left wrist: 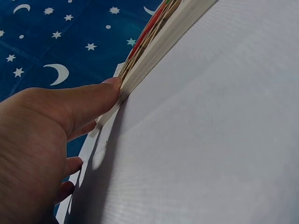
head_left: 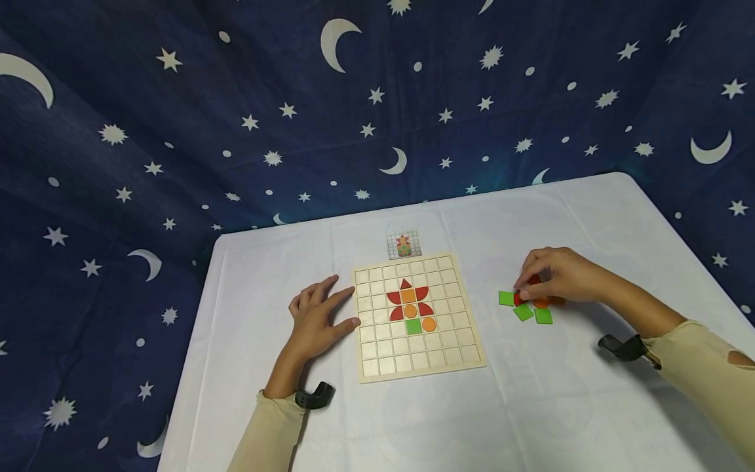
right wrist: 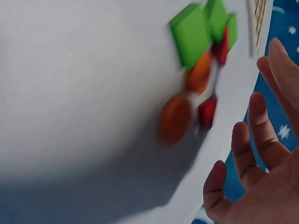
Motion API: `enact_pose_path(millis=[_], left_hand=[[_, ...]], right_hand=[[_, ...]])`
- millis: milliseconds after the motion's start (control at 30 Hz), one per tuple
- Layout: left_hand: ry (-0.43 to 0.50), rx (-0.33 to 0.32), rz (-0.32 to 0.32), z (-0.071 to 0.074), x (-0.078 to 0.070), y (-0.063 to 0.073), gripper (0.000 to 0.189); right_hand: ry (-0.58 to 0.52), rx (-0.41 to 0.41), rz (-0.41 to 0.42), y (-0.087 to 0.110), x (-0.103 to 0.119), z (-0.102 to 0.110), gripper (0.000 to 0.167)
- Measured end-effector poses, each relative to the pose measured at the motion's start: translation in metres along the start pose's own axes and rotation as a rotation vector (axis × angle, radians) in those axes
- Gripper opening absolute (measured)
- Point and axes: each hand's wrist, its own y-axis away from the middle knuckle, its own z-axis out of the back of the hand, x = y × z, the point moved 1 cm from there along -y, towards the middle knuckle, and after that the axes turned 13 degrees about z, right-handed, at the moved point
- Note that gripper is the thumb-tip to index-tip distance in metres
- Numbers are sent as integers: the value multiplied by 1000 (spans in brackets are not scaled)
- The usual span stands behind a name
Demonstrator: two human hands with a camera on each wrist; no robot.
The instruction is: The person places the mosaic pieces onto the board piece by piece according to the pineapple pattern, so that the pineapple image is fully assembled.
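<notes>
Nine pieces (head_left: 414, 326) lie on the board (head_left: 466, 337). At its left edge rests the left hand (head_left: 312, 322), thumb and forefinger spread wide; other fingers are half hidden in its wrist view. Just beyond the board, a card (head_left: 404, 244) bears a pattern too small to read fully. On the cloth (head_left: 425, 426) to the right, loose pieces (head_left: 543, 316) are partly covered by the right hand (head_left: 563, 275); whether its narrowed thumb and forefinger pinch one cannot be told. Both sleeves (head_left: 698, 373) run out of frame.
</notes>
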Motion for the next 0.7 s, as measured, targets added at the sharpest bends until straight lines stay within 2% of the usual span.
enact_pose_path(millis=[133,333,700], left_hand=[[-3,2,2,0,1,0,64],[-6,4,1,-1,2,0,64],[2,4,1,0,1,0,65]], right_hand=[[15,-4,-7,12,-16,3,15],[6,-6,26,21,-32,0,19],[46,-27,62,20,-34,-4,19]])
